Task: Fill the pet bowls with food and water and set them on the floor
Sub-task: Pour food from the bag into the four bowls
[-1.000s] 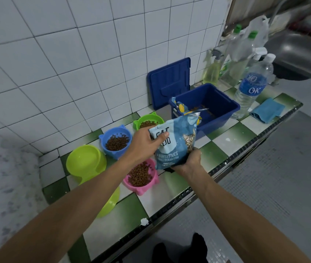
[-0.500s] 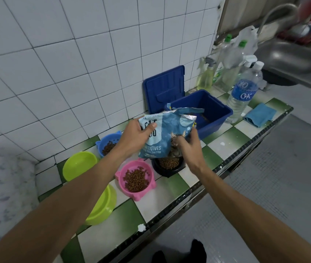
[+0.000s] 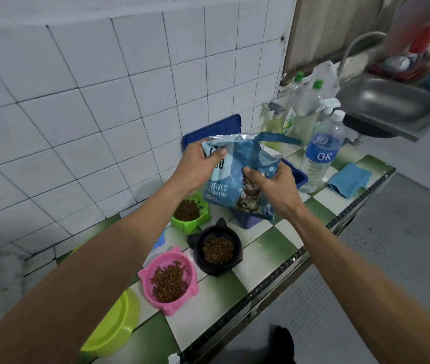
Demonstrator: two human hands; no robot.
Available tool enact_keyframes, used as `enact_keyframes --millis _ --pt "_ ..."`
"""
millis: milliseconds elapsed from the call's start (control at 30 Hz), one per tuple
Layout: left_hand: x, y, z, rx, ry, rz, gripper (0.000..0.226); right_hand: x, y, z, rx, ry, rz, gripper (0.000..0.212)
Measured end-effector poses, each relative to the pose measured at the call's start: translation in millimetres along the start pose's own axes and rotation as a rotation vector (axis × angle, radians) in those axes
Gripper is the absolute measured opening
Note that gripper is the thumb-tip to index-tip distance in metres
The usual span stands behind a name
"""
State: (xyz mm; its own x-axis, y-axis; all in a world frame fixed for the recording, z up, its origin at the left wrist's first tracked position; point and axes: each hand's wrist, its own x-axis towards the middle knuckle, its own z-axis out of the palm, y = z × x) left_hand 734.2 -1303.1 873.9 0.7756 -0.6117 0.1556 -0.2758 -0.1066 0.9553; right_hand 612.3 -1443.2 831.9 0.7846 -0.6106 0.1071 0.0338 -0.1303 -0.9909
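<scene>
My left grip [image 3: 198, 166] is clutching the cat food bag [image 3: 237, 164] at its top corner, and my right grip [image 3: 274, 187] is squeezing its side, above the blue bin [image 3: 250, 222]. Its mouth looks unsealed, so tilting it is risking kibble scattering over the counter [image 3: 269, 248].

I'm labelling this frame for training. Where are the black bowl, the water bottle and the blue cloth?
black bowl [image 3: 216, 270], head view, front wall.
water bottle [image 3: 322, 153], head view, blue label.
blue cloth [image 3: 350, 179], head view, its middle.
</scene>
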Motion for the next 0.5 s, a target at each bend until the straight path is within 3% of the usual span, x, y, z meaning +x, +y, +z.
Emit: enact_keyframes --millis 200,500 --pt "69.5 2.6 35.7 0.030 0.075 -0.037 0.015 53.7 5.3 -29.8 -0.027 0.088 -0.113 0.030" --pt "139.9 -27.5 89.9 0.038 0.120 -0.134 0.016 119.2 39.6 -70.2 -0.182 0.016 -0.165 0.025"
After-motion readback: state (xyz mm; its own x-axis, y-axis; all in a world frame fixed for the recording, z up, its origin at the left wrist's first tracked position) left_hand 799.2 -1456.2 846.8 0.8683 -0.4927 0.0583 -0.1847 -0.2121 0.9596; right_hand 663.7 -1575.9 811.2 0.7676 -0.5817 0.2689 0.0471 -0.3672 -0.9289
